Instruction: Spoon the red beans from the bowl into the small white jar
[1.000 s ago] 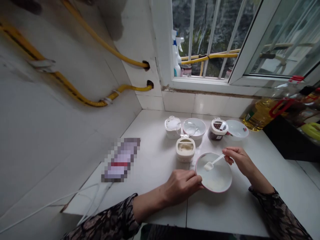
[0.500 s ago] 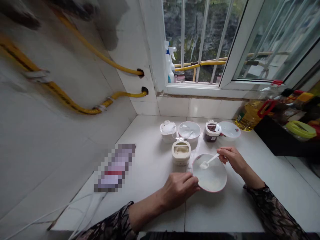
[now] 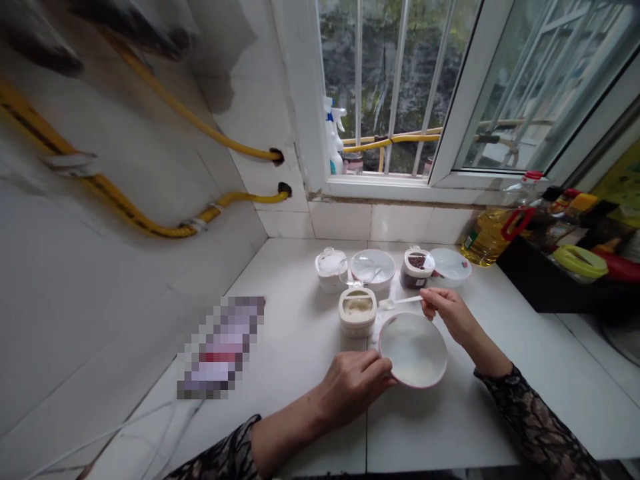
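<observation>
My left hand (image 3: 353, 387) is closed on the near-left rim of a white bowl with a pink edge (image 3: 413, 350), which holds a little pale powder. My right hand (image 3: 447, 310) pinches the handle of a small white spoon (image 3: 395, 303), held level above the bowl's far rim, its scoop pointing left toward an open cream jar of pale seasoning (image 3: 357, 309). Both forearms wear dark patterned sleeves.
Behind stand a lidded white jar (image 3: 329, 269), a white bowl (image 3: 373, 267), a jar of dark spice (image 3: 416, 267) and another white bowl (image 3: 450, 266). An oil bottle (image 3: 493, 235) and a dark rack of bottles (image 3: 570, 273) stand right. A packet (image 3: 223, 347) lies left, near white cables.
My right hand has lifted the spoon out of the pink-rimmed bowl and carried it back and left, toward the open cream jar. My left hand stays on the bowl's rim.
</observation>
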The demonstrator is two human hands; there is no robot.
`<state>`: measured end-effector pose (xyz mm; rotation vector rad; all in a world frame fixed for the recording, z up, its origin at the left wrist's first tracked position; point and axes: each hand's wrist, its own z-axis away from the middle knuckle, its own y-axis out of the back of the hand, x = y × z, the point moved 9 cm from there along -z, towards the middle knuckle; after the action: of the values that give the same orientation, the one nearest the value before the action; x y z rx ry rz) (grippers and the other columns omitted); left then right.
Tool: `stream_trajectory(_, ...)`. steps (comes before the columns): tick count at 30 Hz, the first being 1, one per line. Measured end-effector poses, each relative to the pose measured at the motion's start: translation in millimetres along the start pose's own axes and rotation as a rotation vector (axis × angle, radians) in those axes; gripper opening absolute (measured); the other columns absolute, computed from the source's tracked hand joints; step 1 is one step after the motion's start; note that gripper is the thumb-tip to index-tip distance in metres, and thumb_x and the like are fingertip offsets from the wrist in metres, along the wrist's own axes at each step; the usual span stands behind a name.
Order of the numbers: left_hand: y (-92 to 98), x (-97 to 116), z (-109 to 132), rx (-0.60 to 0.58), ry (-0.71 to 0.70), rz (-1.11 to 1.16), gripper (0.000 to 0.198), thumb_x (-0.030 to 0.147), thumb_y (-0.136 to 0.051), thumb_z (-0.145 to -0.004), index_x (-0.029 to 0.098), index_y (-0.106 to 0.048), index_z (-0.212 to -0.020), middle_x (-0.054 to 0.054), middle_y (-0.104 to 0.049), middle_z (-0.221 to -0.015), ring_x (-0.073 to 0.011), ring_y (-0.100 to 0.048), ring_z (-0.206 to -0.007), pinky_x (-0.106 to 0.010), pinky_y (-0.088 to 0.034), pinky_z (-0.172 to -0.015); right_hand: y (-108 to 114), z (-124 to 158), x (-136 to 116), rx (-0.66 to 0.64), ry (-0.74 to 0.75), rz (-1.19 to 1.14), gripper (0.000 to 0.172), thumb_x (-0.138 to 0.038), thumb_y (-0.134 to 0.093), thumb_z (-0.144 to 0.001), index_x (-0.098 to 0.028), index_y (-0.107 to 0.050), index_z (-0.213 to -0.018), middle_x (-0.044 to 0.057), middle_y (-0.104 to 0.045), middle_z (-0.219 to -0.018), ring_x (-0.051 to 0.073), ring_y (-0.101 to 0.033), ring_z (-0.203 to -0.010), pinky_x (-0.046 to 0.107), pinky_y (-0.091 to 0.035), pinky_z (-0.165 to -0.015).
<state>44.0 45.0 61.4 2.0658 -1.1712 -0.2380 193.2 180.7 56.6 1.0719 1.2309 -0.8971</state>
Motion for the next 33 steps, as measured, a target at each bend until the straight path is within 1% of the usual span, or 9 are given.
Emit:
stream_trajectory(4,0.9,0.4,-0.3,0.01,0.0,0.001,0.026,0.032,-0.043,-0.101,0.017,-0.056,-0.085,0.001,-0.058,-0.064,-0.0094,-0.053,-0.049,-0.019,-0.039,-0.046,-12.0,5.7,-25.3,0.077,0.212,0.218,0.048,-0.059,-0.051,-0.088,-0.019,-0.057,-0.062,0.0,-0.052,-0.052,0.014,-0.048,-0.054,0.029,-0.038,-0.059)
stream_trajectory(7,-0.2,0.0,0.0,-0.002,0.006,0.007,0.026,0.032,-0.043,-0.101,0.017,-0.056,-0.085,0.001,-0.059,-0.065,-0.0098,-0.055,-0.051,-0.019,-0.04,-0.047,-31.1,24.2,-53.7,0.149,0.564,0.543,0.037,-0.04,-0.045,-0.097,-0.019,-0.058,-0.069,0.001,-0.058,-0.06,0.016,-0.053,-0.06,0.032,-0.04,-0.071)
stream_trajectory(10,-0.3,-0.3,-0.2,-0.002,0.009,0.0,0.027,0.032,-0.042,-0.101,0.017,-0.056,-0.084,0.001,-0.059,-0.065,-0.0098,-0.054,-0.051,-0.019,-0.039,-0.047,-58.6,46.9,-69.9,0.134,0.894,0.84,0.027,-0.024,-0.045,-0.098,-0.019,-0.057,-0.075,0.001,-0.06,-0.063,0.015,-0.052,-0.061,0.036,-0.038,-0.083)
stream_trajectory(13,0.5,-0.1,-0.6,0.008,0.004,-0.008,0.028,0.033,-0.042,-0.101,0.017,-0.056,-0.084,0.001,-0.058,-0.064,-0.0099,-0.053,-0.049,-0.02,-0.038,-0.046,-61.1,55.9,-77.6,0.148,1.0,0.892,0.021,-0.018,-0.047,-0.097,-0.019,-0.056,-0.078,0.001,-0.061,-0.064,0.015,-0.052,-0.061,0.036,-0.037,-0.086)
stream_trajectory(17,0.1,-0.1,-0.2,-0.004,-0.001,0.002,0.026,0.031,-0.043,-0.101,0.017,-0.056,-0.084,0.001,-0.057,-0.063,-0.0094,-0.053,-0.05,-0.019,-0.039,-0.046,-27.9,48.8,-83.3,0.187,0.879,0.714,0.026,-0.022,-0.045,-0.097,-0.02,-0.053,-0.073,-0.002,-0.056,-0.06,0.014,-0.05,-0.058,0.035,-0.04,-0.081)
stream_trajectory(22,1.8,-0.2,-0.1,-0.002,-0.002,0.025,0.022,0.03,-0.046,-0.1,0.016,-0.056,-0.088,0.001,-0.059,-0.066,-0.0092,-0.054,-0.051,-0.019,-0.041,-0.048,-0.2,28.6,-58.6,-0.039,0.542,0.666,0.041,-0.03,-0.043,-0.095,-0.022,-0.038,-0.055,-0.002,-0.043,-0.051,0.014,-0.045,-0.058,0.029,-0.039,-0.065)
stream_trajectory(26,2.4,-0.8,-0.9,-0.004,0.002,0.042,0.02,0.029,-0.048,-0.1,0.016,-0.057,-0.088,0.0,-0.06,-0.066,-0.0095,-0.055,-0.051,-0.019,-0.041,-0.049,-0.4,26.5,-41.7,-0.16,0.437,0.799,0.037,-0.027,-0.043,-0.089,-0.021,-0.029,-0.055,-0.005,-0.031,-0.049,0.011,-0.034,-0.054,0.03,-0.038,-0.07)
stream_trajectory(29,2.0,-0.7,-0.9,-0.012,0.001,0.045,0.018,0.029,-0.049,-0.099,0.016,-0.056,-0.089,0.001,-0.06,-0.066,-0.0094,-0.055,-0.051,-0.019,-0.042,-0.05,-10.8,28.8,-35.2,-0.22,0.418,0.86,0.035,-0.023,-0.042,-0.086,-0.02,-0.025,-0.055,-0.008,-0.025,-0.048,0.009,-0.025,-0.05,0.031,-0.037,-0.075)
stream_trajectory(33,0.5,-1.1,-0.1,-0.029,0.007,0.046,0.016,0.028,-0.05,-0.099,0.016,-0.056,-0.09,0.0,-0.061,-0.067,-0.0093,-0.056,-0.053,-0.018,-0.043,-0.052,-27.5,34.2,-30.9,-0.277,0.439,0.917,0.037,-0.02,-0.042,-0.087,-0.019,-0.024,-0.055,-0.009,-0.027,-0.047,0.007,-0.018,-0.047,0.033,-0.035,-0.077)
